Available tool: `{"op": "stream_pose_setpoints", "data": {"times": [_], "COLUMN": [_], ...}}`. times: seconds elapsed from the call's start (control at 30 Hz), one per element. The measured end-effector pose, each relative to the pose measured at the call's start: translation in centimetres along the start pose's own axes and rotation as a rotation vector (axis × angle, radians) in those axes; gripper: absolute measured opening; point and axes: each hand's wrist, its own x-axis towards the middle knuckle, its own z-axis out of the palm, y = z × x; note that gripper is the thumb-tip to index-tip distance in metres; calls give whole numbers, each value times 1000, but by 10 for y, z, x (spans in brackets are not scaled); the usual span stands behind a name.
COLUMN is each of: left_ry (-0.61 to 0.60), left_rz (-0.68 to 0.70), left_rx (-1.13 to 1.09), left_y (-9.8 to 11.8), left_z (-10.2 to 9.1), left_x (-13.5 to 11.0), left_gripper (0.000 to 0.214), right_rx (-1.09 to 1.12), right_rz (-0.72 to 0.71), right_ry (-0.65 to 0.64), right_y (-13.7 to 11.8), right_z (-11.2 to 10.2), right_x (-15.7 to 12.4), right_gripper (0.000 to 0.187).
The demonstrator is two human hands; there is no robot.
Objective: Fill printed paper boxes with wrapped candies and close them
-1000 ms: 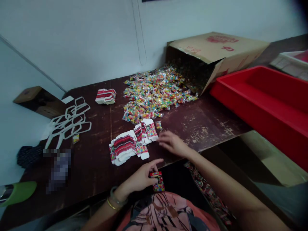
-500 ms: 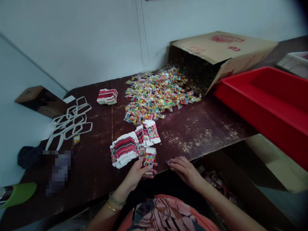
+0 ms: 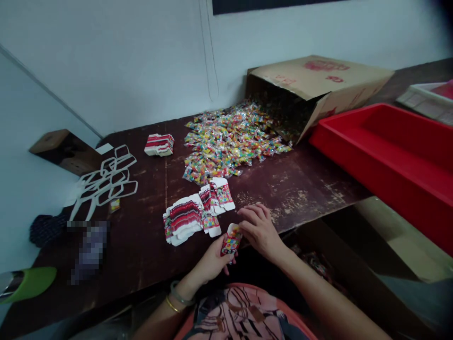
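My left hand point(image 3: 214, 259) is closed around a small printed carton point(image 3: 230, 244), held tilted with its white top flap up, just past the table's front edge. At the carton's open mouth my right hand point(image 3: 260, 231) pinches a small candy packet point(image 3: 235, 230), whose yellow-orange contents show; the fingers partly hide it. Beside my left hand, a row of flattened cartons point(image 3: 184, 218) lies fanned on the table. More cartons point(image 3: 216, 196) overlap at its right end. Behind them spreads a large heap of clear candy packets point(image 3: 226, 141).
A cardboard box point(image 3: 318, 78) lies on its side behind the heap. The red tray point(image 3: 382, 160) stands at right. Another carton stack point(image 3: 159, 144), white loops point(image 3: 109, 177), a wooden block point(image 3: 65, 151) and a green-edged object point(image 3: 33, 283) occupy the left. An open carton sits below the table edge.
My left hand has moved right and tilted the carton. My right hand has moved up and left to the carton's mouth, bringing a packet there. The camera view has shifted slightly.
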Motion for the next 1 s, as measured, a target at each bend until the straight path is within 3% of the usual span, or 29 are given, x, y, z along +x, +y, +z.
{"op": "stream_pose_setpoints", "data": {"times": [0.1, 0.2, 0.27, 0.33, 0.4, 0.47, 0.53, 0.63, 0.7, 0.87, 1.0], "left_ry": [-14, -52, -48, -33, -55, -96, -98, -35, -15, -158, -139], "left_rz": [6, 79, 90, 62, 39, 45, 73, 66, 51, 152, 100], "left_rx": [62, 73, 8, -92, -135, -85, 3, 4, -74, -165, -200], "left_y": [0, 6, 11, 14, 15, 15, 16, 19, 22, 23, 15], "left_z": [2, 7, 9, 9, 6, 4, 2, 3, 4, 4, 4], "left_x": [-1, -3, -5, -6, -5, -4, -2, 2, 3, 5, 5], "left_gripper": [61, 51, 49, 56, 61, 53, 41, 33, 33, 38, 50], "right_rx": [-42, 254, 522, 824, 1119, 1295, 1240, 942, 841, 887, 677], "right_rz": [-44, -31, 150, 424, 647, 735, 689, 419, 294, 408, 243], "right_ry": [-117, -246, -107, 38, -3, -150, -208, -214, -191, -181, -107], "right_y": [-6, -16, -20, -20, -19, -19, -20, -23, -24, -12, -7], "right_z": [-12, -12, -5, 7, 17, 22, 19, 5, -5, -10, -1], "right_x": [-1, -6, -13, -20, -25, -25, -23, -16, -11, -6, -16], "right_gripper": [13, 22, 26, 28, 36, 44, 39, 23, 25, 24, 28]}}
